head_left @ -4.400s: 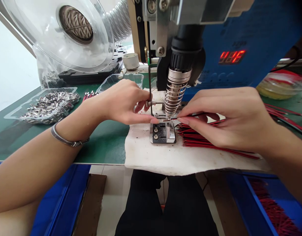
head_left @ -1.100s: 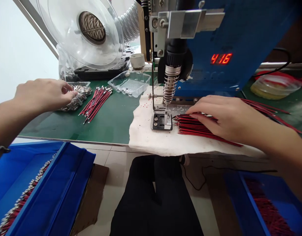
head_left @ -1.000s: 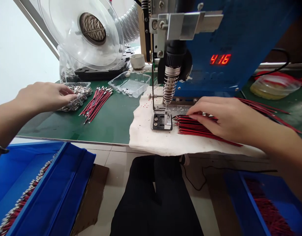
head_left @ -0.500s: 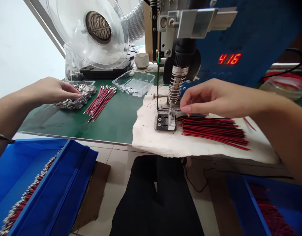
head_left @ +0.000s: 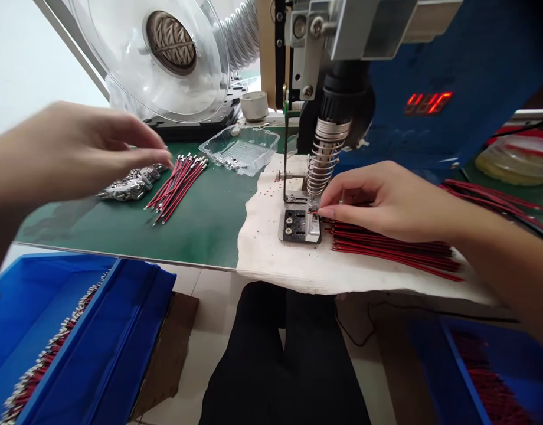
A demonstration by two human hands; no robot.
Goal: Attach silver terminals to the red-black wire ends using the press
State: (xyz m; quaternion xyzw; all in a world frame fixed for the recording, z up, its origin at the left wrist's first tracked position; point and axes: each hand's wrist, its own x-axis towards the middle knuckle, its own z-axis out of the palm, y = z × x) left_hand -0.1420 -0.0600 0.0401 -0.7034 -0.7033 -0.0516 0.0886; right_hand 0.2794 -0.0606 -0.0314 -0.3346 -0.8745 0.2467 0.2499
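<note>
My left hand (head_left: 90, 150) hovers over the left of the table, slightly blurred, thumb and fingertips pressed together. Whatever they pinch is too small to make out. Beneath and behind it lies a heap of small metal connectors (head_left: 132, 184), partly hidden, beside a bunch of red-and-black wires with metal ends (head_left: 178, 186). My right hand (head_left: 382, 200) pinches a thin red-and-black wire, its tip (head_left: 313, 212) at the small clear block (head_left: 313, 227) under the machine's spring-wrapped head (head_left: 327, 147). Below that hand, a bundle of red-and-black wires (head_left: 395, 251) lies on a white cloth (head_left: 280, 268).
A clear plastic tray (head_left: 240, 147) with a few small metal parts stands behind. A large clear reel (head_left: 116, 59) rises at the back left. Blue bins (head_left: 125, 330) with wires sit below the table at both sides. A blue panel (head_left: 399, 71) with red digits is behind the machine.
My left hand has lifted off the connector heap and moved right, toward the wire bunch. My right hand has brought the wire tip slightly down to the clear block. The view has shifted a little.
</note>
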